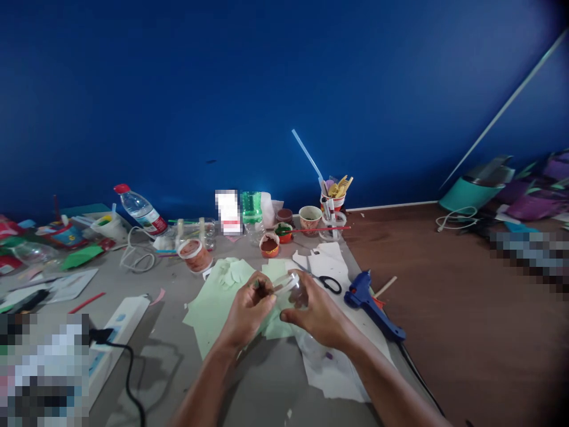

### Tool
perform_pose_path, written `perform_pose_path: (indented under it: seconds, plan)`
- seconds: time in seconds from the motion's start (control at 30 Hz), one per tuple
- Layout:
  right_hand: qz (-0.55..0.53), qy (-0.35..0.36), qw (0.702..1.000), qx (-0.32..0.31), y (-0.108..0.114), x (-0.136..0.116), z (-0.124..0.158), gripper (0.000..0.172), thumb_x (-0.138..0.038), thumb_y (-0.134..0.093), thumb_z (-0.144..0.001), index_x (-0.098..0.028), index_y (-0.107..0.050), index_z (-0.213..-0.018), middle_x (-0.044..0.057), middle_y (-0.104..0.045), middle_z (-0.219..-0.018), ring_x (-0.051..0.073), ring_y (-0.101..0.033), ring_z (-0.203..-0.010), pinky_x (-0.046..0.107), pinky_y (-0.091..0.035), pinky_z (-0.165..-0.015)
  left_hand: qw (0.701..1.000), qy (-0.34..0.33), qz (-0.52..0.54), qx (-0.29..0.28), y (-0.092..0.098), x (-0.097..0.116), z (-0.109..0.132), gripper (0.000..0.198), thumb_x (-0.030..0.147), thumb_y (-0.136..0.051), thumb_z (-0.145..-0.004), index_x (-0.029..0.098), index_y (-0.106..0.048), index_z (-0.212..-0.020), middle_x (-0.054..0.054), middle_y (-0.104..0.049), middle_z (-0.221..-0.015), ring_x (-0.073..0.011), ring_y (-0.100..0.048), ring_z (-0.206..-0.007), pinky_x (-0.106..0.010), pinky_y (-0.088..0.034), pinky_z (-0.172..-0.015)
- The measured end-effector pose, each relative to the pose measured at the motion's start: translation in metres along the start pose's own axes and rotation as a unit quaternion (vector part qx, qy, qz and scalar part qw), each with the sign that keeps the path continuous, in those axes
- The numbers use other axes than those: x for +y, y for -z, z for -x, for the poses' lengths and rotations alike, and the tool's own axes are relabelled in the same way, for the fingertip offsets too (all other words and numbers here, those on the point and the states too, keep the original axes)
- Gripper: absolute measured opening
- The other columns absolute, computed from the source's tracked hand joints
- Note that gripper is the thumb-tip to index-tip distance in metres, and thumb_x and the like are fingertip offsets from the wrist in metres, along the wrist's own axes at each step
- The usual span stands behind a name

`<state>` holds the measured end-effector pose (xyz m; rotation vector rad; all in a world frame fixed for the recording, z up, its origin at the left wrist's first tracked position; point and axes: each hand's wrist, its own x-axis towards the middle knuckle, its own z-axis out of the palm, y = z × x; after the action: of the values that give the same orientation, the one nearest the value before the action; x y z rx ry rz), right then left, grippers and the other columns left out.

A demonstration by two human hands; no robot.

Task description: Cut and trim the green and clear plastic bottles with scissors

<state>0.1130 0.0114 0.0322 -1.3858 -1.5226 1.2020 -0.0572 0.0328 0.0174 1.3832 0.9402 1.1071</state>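
Between my hands is a clear, rounded plastic piece with an open rim, like a section cut from a bottle. My left hand is closed, pinching its left edge between thumb and fingers. On the other side, my right hand curls its fingers around the piece, the thumb lower and apart from it. Pale green paper lies beneath and to the left. Just beyond my right hand are scissors with dark handles on white paper. A blue glue gun rests to the right.
Small paint tubs, a tilted water bottle and a cup of plastic cutlery line the back. At left is a white power strip with a black cord. The table's right edge borders a brown floor.
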Motion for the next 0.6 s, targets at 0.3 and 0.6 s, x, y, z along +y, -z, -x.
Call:
perform_pose_path:
  seconds: [0.3,0.6]
  plan:
    - [-0.049,-0.015,0.998,-0.028,0.0020,0.0032,-0.0004,0.061,-0.016,-0.072,-0.061,-0.022,-0.048,-0.117,-0.002,-0.057,-0.086,0.015,-0.054,-0.076,0.029,-0.045,-0.070,0.999,0.027,0.028,-0.028,0.0062,-0.0014,0.0011,0.011,0.016,-0.057,-0.069,0.019,-0.049,-0.075,0.003,-0.039,-0.072,-0.0108,-0.037,-0.063,-0.023,-0.031,-0.058]
    - [-0.030,-0.017,0.999,-0.042,0.0014,0.0025,-0.0015,0.062,-0.019,-0.075,-0.060,-0.021,-0.047,-0.115,-0.003,-0.052,-0.082,0.013,-0.048,-0.070,0.027,-0.042,-0.067,0.998,0.039,0.009,-0.048,0.0075,-0.0013,0.0014,0.009,0.015,-0.053,-0.074,0.018,-0.045,-0.072,0.004,-0.035,-0.071,-0.0094,-0.032,-0.063,-0.023,-0.028,-0.058]
